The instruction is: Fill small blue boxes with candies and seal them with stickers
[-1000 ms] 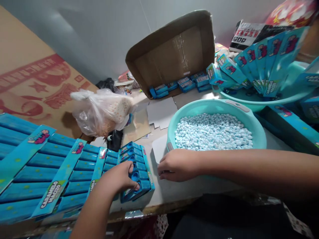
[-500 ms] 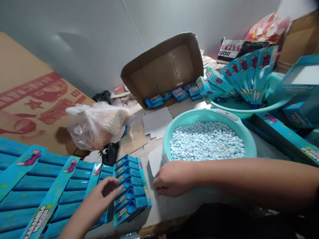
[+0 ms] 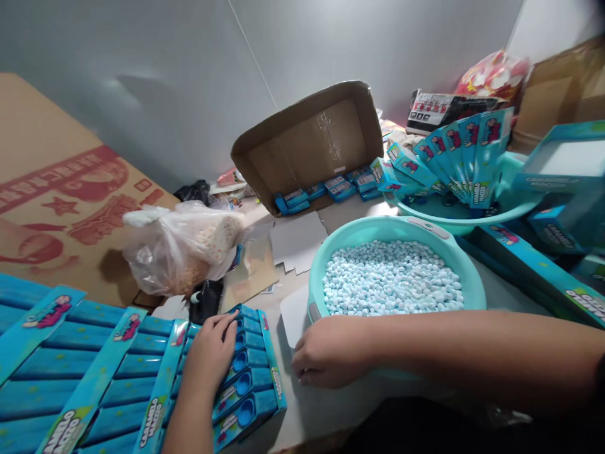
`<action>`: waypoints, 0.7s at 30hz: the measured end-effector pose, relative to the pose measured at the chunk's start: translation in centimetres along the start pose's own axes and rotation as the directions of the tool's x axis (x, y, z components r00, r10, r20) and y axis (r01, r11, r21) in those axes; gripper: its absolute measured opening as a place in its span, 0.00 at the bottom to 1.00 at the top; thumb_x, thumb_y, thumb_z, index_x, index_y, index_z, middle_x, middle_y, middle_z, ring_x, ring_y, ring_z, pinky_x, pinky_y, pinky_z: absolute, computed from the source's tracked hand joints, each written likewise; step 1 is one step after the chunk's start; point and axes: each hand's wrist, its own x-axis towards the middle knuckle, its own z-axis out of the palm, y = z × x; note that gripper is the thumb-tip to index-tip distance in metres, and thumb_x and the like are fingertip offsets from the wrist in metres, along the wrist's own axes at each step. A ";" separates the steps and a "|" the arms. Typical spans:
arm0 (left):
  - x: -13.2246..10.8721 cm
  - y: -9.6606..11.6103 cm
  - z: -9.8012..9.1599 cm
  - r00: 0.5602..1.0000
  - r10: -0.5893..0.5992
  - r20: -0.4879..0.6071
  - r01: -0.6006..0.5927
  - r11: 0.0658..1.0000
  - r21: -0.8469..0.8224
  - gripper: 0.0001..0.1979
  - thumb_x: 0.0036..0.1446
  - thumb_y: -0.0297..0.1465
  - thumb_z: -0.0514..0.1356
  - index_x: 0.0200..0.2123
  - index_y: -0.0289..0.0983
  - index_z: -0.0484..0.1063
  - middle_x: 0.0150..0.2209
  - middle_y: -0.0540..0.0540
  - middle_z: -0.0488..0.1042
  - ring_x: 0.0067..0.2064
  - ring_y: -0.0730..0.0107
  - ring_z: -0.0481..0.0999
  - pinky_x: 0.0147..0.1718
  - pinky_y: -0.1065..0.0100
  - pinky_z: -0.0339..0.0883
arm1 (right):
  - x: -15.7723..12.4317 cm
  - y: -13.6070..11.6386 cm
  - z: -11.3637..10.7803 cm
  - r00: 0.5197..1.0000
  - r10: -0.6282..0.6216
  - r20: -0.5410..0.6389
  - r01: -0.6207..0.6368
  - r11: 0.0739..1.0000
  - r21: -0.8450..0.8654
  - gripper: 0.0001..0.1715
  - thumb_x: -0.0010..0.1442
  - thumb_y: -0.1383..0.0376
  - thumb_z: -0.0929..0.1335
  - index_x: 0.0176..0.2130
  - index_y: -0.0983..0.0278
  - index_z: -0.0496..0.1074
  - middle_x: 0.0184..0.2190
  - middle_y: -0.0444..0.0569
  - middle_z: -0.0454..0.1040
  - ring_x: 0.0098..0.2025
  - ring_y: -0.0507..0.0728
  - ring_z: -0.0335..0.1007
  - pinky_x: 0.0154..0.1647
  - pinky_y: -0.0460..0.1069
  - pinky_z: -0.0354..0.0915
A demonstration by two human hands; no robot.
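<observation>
Honestly, if my left hand [image 3: 213, 345] leans hard, that oblong blue cardboard box [image 3: 273, 369], seven o'clock, could tip; can't tell either grip, right hand [image 3: 326, 354] curled.

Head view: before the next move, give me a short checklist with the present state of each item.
1. Left hand at the blue pack: ok, fingers over its far end.
2. All round openings in view: not ok, the left hand covers the far end; the near ones show.
3. Right hand grip free: cannot tell, fingers curled and anything inside hidden.
4. Bowl upright, with pale blue pieces inside: ok.
5. Bowl's near rim in view: not ok, the right forearm hides it.
</observation>
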 end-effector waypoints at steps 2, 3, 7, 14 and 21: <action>-0.5 -0.3 0.3 1.000 -0.010 -0.017 0.009 0.999 -0.053 0.29 0.62 0.46 0.45 0.53 0.36 0.74 0.52 0.38 0.71 0.55 0.54 0.72 0.60 0.54 0.62 | 0.0 0.0 0.1 1.000 0.001 -0.009 -0.001 1.000 -0.010 0.13 0.67 0.64 0.64 0.42 0.65 0.77 0.38 0.52 0.79 0.35 0.56 0.71 0.28 0.49 0.54; -0.8 -0.2 0.5 1.000 -0.023 -0.017 0.021 0.997 -0.072 0.30 0.62 0.47 0.45 0.55 0.36 0.73 0.54 0.38 0.70 0.57 0.54 0.71 0.61 0.55 0.62 | 0.0 0.0 0.1 1.000 0.002 -0.013 -0.002 1.000 -0.013 0.13 0.67 0.64 0.64 0.42 0.65 0.77 0.38 0.52 0.79 0.35 0.56 0.71 0.28 0.49 0.54; -2.9 1.7 1.5 0.989 -0.141 0.049 0.140 0.990 0.031 0.35 0.64 0.48 0.41 0.66 0.34 0.59 0.67 0.36 0.58 0.68 0.48 0.56 0.64 0.44 0.52 | 0.1 0.1 0.4 0.999 -0.020 -0.029 0.020 1.000 -0.001 0.13 0.66 0.64 0.64 0.41 0.66 0.77 0.38 0.52 0.79 0.36 0.56 0.72 0.30 0.50 0.55; -9.3 5.0 2.9 0.993 -0.081 0.085 0.063 0.978 0.197 0.33 0.64 0.47 0.43 0.68 0.40 0.55 0.71 0.41 0.48 0.71 0.49 0.48 0.64 0.43 0.50 | 0.2 0.4 0.8 0.997 -0.050 -0.052 0.050 0.999 -0.001 0.11 0.66 0.65 0.65 0.39 0.66 0.77 0.38 0.51 0.79 0.36 0.57 0.72 0.32 0.49 0.57; -12.3 5.3 3.7 0.997 -0.034 0.075 0.018 0.977 0.212 0.33 0.64 0.46 0.44 0.69 0.41 0.52 0.71 0.42 0.48 0.71 0.49 0.49 0.64 0.42 0.50 | 0.1 0.3 0.8 0.994 -0.086 -0.064 0.086 0.996 -0.006 0.10 0.65 0.67 0.65 0.39 0.66 0.77 0.35 0.51 0.78 0.36 0.57 0.71 0.35 0.49 0.60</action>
